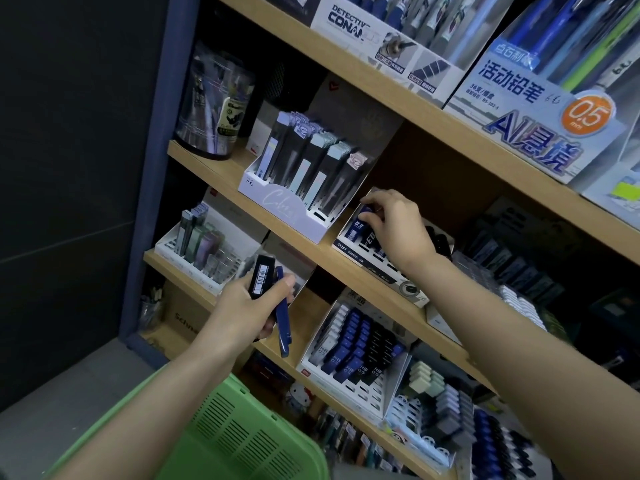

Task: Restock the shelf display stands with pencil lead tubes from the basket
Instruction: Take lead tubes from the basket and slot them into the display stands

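Right hand (393, 221) pinches 1 blue lead tube (364, 212) into the S1357 display stand (346, 247) to seat it, while left hand (247, 308), below-left of that stand, grips 2 spare tubes (262, 277) ready, green basket (242, 434) well below it.

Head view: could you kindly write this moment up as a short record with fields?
left hand: grips two lead tubes, one black with a barcode, one blue
right hand: pinches the top of a blue tube marked 03 in the S1357 stand
S1357 stand: middle shelf, right of the white stand of tall tubes
basket: green, below the left arm
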A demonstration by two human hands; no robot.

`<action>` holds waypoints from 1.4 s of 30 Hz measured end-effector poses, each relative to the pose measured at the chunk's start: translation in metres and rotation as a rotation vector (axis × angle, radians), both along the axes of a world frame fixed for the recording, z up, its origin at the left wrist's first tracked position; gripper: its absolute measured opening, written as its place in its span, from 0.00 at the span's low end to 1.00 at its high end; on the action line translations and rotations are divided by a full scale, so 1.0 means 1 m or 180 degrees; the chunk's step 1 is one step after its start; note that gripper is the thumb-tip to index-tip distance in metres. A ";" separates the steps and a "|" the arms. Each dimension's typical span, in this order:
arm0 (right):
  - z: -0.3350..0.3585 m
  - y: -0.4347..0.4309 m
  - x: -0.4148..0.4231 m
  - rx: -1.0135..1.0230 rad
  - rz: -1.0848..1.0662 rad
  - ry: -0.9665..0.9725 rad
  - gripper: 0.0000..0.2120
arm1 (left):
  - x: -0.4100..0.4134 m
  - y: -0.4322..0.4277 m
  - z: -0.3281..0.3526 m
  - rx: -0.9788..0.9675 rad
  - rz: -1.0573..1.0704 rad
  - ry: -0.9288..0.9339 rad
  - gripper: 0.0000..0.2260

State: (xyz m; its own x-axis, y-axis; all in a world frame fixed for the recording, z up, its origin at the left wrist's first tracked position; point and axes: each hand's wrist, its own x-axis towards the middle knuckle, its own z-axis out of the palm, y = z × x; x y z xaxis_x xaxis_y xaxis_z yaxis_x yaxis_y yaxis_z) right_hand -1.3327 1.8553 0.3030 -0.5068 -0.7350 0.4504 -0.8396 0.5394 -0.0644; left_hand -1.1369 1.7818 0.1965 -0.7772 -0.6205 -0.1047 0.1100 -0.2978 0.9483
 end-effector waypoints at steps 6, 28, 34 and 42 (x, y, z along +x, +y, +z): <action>-0.015 0.003 0.045 -0.0466 0.0029 0.0143 0.20 | -0.001 0.001 -0.001 0.0047 -0.0023 0.0062 0.13; -0.043 0.028 0.103 -0.0173 0.0092 -0.3766 0.07 | -0.002 0.002 -0.010 0.0287 0.0301 0.0163 0.08; -0.013 0.049 0.068 -0.0859 -0.0042 -0.1989 0.06 | -0.001 0.003 -0.006 0.0405 0.0290 0.0259 0.06; 0.008 0.049 0.017 -0.0785 -0.0271 -0.0652 0.09 | -0.005 0.006 -0.007 0.0502 0.0257 0.0227 0.06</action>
State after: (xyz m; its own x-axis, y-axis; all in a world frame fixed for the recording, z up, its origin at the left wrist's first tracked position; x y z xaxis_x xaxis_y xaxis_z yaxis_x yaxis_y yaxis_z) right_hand -1.3154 1.9043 0.3108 -0.6602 -0.5675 0.4920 -0.7482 0.5543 -0.3646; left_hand -1.1417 1.7877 0.1892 -0.7344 -0.6614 -0.1522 0.2047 -0.4296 0.8795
